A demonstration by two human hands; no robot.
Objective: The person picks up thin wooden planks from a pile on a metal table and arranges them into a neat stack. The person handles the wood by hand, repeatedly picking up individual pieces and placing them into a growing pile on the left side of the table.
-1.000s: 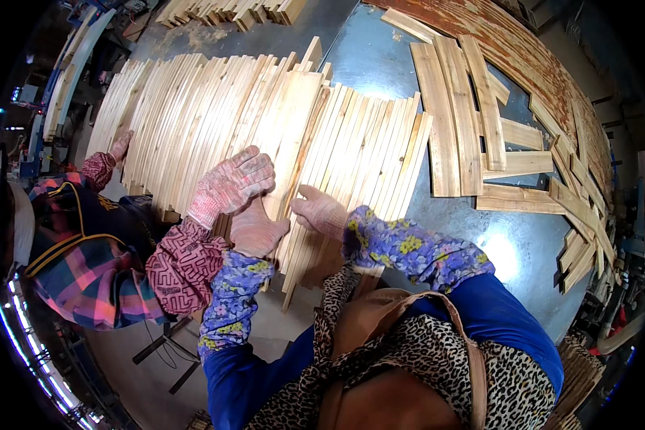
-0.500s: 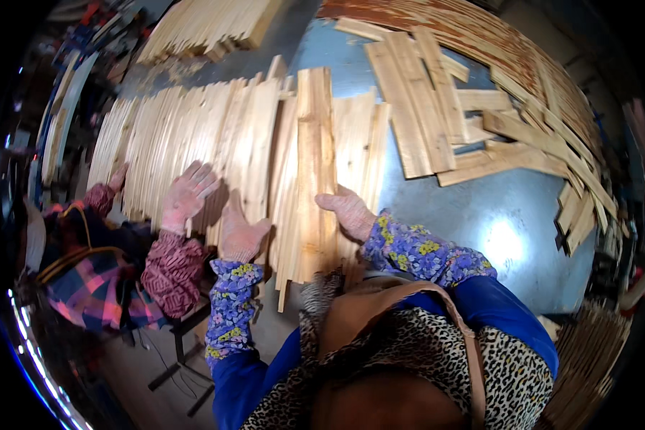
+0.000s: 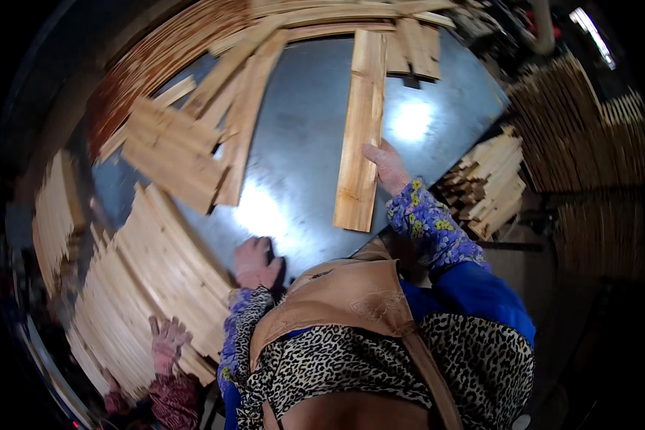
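My right hand [image 3: 388, 168] is closed on the edge of a single wooden board [image 3: 362, 125], thumb on its upper face. The board stretches away from me above the blue-grey metal table [image 3: 301, 122]. My left hand [image 3: 256, 264] lies apart from it near the table's front edge, beside the row of pale wooden boards [image 3: 143, 265]. It grips nothing that I can see, and its fingers look loosely apart. Both hands wear light, dusty gloves.
A co-worker's gloved hand [image 3: 168, 344] touches the row at lower left. Loose boards [image 3: 175, 154] lie crosswise at the table's far left. More short pieces [image 3: 417, 50] sit at the back. Right of the table stand a pile of sticks [image 3: 491, 179] and tall stacks [image 3: 570, 125].
My view has swung right. My right hand has carried the board off the row of boards to over the bare metal. My left hand has moved off the row to the table's front edge.
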